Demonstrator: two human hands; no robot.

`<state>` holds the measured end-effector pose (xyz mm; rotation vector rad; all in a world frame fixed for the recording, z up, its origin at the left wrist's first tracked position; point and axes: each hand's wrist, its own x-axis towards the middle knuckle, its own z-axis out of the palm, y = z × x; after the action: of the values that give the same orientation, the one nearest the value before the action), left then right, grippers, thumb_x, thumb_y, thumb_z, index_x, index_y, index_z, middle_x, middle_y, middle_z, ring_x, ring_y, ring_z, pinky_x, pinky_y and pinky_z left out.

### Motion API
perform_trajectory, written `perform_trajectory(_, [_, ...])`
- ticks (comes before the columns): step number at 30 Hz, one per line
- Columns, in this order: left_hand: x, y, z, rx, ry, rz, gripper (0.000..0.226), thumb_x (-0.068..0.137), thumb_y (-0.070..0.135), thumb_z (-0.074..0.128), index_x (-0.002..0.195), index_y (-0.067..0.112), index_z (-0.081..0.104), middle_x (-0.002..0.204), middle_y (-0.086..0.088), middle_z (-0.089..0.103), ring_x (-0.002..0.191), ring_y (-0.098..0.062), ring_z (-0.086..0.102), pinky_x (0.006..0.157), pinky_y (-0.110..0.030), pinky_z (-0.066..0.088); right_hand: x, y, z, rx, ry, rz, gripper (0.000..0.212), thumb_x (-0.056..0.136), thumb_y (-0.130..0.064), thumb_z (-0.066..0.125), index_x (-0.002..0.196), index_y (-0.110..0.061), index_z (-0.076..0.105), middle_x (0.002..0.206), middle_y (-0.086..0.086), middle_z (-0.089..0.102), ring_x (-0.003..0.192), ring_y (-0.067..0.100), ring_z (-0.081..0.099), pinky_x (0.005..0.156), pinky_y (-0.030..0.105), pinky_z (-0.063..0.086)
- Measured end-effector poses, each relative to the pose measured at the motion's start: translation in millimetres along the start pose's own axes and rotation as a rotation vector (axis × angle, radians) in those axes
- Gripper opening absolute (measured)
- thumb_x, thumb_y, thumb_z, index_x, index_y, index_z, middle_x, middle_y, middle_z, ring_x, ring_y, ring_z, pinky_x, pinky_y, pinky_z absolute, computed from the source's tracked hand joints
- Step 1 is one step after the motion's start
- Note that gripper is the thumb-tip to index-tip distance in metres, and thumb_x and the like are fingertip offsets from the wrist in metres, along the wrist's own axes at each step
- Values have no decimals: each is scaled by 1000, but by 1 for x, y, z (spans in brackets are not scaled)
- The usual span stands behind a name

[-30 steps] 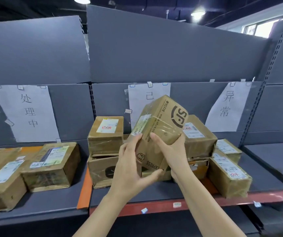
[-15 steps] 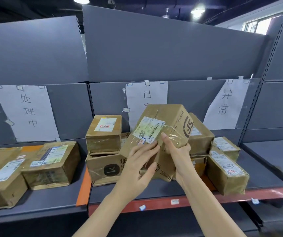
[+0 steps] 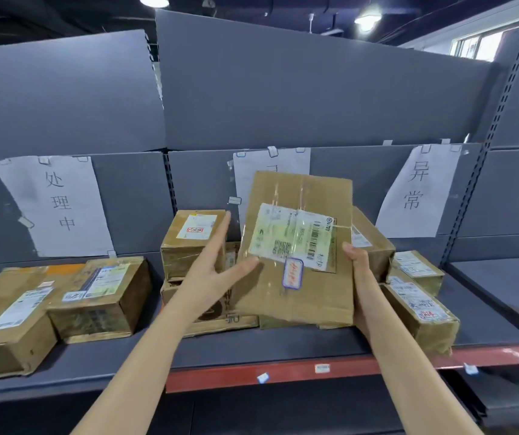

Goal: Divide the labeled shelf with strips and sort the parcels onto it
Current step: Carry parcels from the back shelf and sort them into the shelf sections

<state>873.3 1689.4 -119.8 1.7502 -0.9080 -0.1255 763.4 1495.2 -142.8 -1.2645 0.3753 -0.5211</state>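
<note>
Before a grey shelf (image 3: 283, 348) with a red front edge, the right hand (image 3: 360, 279) grips a parcel (image 3: 299, 249); left hand (image 3: 212, 273) fingers extend straight, thumb touching it.

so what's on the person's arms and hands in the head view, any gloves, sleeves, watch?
Nothing worn that shows. The left hand and right hand are bare, no gloves, rings or bands visible. Both forearms are bare from wrist to the bottom edge of the frame: no sleeves, watch or markers in sight. Anything above that is out of view.
</note>
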Motion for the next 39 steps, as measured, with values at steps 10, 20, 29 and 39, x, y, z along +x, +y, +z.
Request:
perform_trajectory(10, [6, 10, -24, -312, 129, 19, 41, 83, 20, 68, 121, 33, 59, 115, -1, 65, 102, -20, 65, 77, -30, 55, -9, -11, -7, -150, -329, 111, 54, 66, -64, 66, 107, -29, 67, 107, 1, 72, 99, 17, 68, 92, 36, 46])
perform_trajectory(20, [-7, -12, -19, -606, 808, -115, 31, 87, 33, 63, 114, 46, 55, 118, 6, 58, 108, -22, 60, 89, -44, 53, -39, 9, 18, -403, -297, -279, 105, 55, -73, 70, 142, -53, 14, 138, -36, 32, 117, -16, 43, 104, 26, 36])
perform_trajectory(29, [-46, -13, -14, -167, 672, -29, 53, 86, 39, 60, 136, 40, 43, 110, 46, 45, 101, 31, 40, 96, -16, 37, -32, 24, 36, -483, -129, -495, 87, 77, -20, 73, 142, -39, 18, 101, -53, 42, 99, -34, 39, 76, -8, 32])
perform_trajectory(39, [-97, -14, -60, 62, 729, -65, 90, 65, 42, 74, 141, 36, 27, 123, 39, 38, 108, 29, 34, 88, 6, 26, -16, 41, 95, -419, -330, -521, 73, 80, -25, 68, 137, -47, 27, 125, -34, 48, 112, -20, 45, 89, 0, 35])
